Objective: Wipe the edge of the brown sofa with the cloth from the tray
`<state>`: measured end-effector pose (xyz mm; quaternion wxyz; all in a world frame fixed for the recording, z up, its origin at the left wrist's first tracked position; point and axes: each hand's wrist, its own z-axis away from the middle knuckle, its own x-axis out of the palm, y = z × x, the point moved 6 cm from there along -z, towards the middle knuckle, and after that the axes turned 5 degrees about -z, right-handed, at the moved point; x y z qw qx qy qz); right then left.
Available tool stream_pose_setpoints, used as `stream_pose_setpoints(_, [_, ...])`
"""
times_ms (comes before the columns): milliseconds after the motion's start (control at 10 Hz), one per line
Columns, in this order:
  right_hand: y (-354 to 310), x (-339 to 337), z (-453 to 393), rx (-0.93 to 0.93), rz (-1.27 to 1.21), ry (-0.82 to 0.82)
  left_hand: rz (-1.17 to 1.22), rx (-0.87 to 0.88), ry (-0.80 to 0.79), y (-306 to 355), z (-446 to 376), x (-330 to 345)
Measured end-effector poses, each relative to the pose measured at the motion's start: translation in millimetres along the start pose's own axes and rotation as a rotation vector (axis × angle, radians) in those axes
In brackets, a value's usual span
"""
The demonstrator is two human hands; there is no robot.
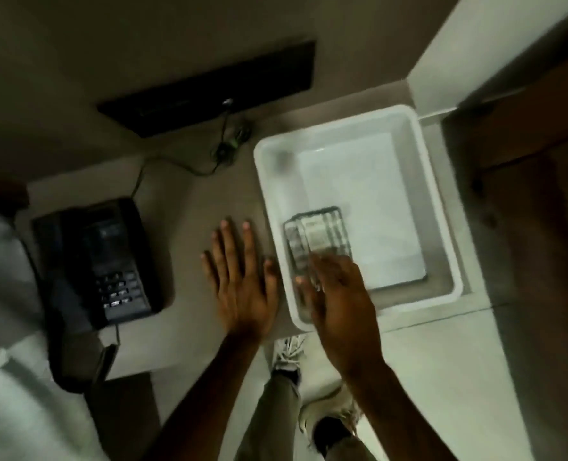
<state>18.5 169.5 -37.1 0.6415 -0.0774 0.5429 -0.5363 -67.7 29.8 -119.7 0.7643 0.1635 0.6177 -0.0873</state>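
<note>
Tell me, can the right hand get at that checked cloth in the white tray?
Probably yes. The right hand is already over the near rim of the white tray, fingertips at the folded checked cloth. The tray is open-topped and nothing covers the cloth.

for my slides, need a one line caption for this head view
Right hand reaches the folded cloth in the white tray; left hand open beside it.

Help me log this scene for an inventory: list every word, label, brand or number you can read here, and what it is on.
None can be read.
Black desk phone: keypad and faceplate markings too blurred and dark.
Folded checked cloth in the white tray: a pale tag-like patch, print unreadable.
Dark flat panel on the wall: no readable marking.
</note>
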Motion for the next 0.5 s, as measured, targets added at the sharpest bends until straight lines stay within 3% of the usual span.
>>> stream_pose_setpoints(100, [1.1, -5.8, 5.2, -0.045, 0.03, -0.001, 0.057, 0.01, 0.033, -3.5, 0.7, 1.1])
stream_pose_setpoints(300, [10.6, -3.9, -14.0, -0.03, 0.262, -0.185, -0.02, 0.061, -0.013, 1.6, 3.5, 16.9])
stream_pose_setpoints(400, [-2.6, -10.3, -26.1, -0.004, 0.338, -0.245, 0.027, -0.003, -0.072, -4.2, -3.3, -6.2])
stream_pose_setpoints(500, [-36.9, -52.5, 5.7, 0.0, 0.453, -0.277, 0.071, -0.085, 0.042, -11.2, 12.7, -81.9])
